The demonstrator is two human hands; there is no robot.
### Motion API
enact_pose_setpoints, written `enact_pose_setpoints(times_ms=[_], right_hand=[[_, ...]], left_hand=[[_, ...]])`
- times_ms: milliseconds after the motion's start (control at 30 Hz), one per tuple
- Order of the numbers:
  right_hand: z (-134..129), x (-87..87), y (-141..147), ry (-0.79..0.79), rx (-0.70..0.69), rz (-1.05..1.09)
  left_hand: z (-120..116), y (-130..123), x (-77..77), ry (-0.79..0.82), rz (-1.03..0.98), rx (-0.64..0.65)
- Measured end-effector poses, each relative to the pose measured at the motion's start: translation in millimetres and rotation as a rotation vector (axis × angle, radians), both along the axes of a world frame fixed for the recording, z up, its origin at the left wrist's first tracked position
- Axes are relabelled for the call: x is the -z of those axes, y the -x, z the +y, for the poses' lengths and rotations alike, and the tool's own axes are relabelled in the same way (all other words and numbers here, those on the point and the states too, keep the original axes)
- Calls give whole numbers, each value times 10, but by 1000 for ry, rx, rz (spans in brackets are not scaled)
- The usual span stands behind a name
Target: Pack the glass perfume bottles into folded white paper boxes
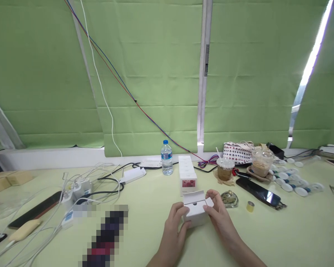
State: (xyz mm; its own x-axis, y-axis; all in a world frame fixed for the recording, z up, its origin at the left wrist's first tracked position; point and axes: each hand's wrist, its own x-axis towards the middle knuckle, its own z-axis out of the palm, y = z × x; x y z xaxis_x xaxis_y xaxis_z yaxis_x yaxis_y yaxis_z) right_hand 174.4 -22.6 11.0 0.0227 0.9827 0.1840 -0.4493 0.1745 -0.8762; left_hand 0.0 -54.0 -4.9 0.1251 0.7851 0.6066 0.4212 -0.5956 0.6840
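Note:
A small white box (196, 216) with its lid flap raised is between my two hands, near the table's front middle. Around its left side, the fingers and thumb of my left hand (176, 226) are closed. My right hand (219, 218) grips the right side, its thumb on the top edge by a side flap. The inside of the box is hidden. Just behind stands a row of white boxes (187, 170), the front one with a reddish picture.
A water bottle (167, 158) stands behind the hands. To the right are iced drinks (225, 170), a phone (258, 193), a yellow roll (250, 206) and several white-capped items (291, 181). Cables and chargers (78, 191) cover the left side of the table (144, 222).

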Motion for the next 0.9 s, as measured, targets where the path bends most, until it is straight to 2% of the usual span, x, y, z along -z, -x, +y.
enact_pose_setpoints(times_ms=[167, 267, 400, 567, 633, 767, 900], right_hand=[[-4, -2, -28, 21, -143, 89], [32, 22, -43, 47, -123, 118], [75, 17, -33, 15, -83, -36], [106, -51, -14, 31, -156, -157], [117, -67, -7, 21, -143, -192], [138, -25, 10, -219, -55, -344], [152, 113, 29, -468, 63, -480]], left_hand=[[35, 21, -52, 58, 35, -13], [57, 34, -62, 78, 27, 6], [79, 42, -72, 125, -13, 46], [93, 52, -87, 177, -79, 89], [94, 51, -90, 183, -98, 88], [99, 43, -86, 157, -108, 68], [97, 36, -90, 130, -129, 80]])
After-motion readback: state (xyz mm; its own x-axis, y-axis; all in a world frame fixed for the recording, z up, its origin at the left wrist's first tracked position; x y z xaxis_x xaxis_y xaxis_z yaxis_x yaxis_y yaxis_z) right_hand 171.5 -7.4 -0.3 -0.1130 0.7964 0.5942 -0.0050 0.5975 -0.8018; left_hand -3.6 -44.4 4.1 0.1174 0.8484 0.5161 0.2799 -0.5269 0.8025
